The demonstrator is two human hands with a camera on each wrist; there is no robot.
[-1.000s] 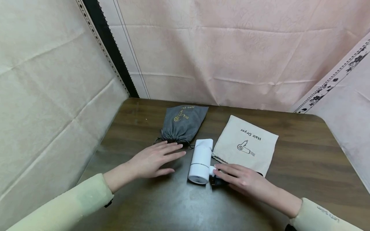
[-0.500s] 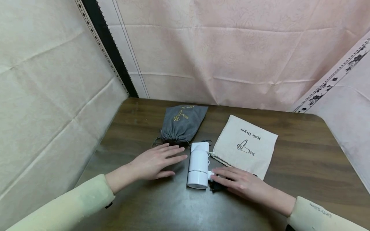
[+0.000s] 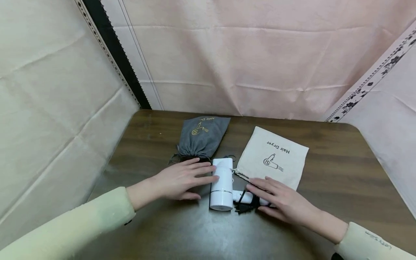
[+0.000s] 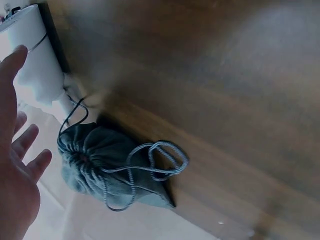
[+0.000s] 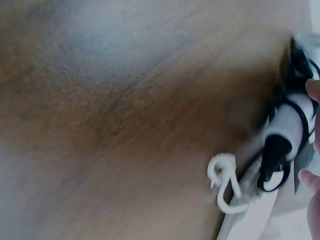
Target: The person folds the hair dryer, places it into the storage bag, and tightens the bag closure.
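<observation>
A white hair dryer (image 3: 222, 185) lies on the table, its barrel pointing away and its handle stretching right. Black cord (image 3: 246, 206) is wrapped round the handle (image 5: 286, 124), as the right wrist view shows. My left hand (image 3: 186, 179) has its fingers extended, the tips touching or just over the barrel's left side. Over the handle's far end is my right hand (image 3: 283, 200), fingers loosely extended and gripping nothing; contact there cannot be made out. A dark grey drawstring pouch (image 3: 204, 139) lies beyond the left hand. Right of it is a cream "Hair Dryer" pouch (image 3: 275, 153).
The wooden table (image 3: 182, 234) has a pale cloth wall (image 3: 58, 119) on the left and a pink cloth (image 3: 260, 72) behind. Loose grey cord (image 4: 165, 160) from the dark pouch and a white drawstring (image 5: 225, 182) lie on the tabletop.
The hair dryer has turned a little and its barrel stands straighter. My left hand has moved right onto the barrel's side. My right hand has slid right along the handle, uncovering handle and cord.
</observation>
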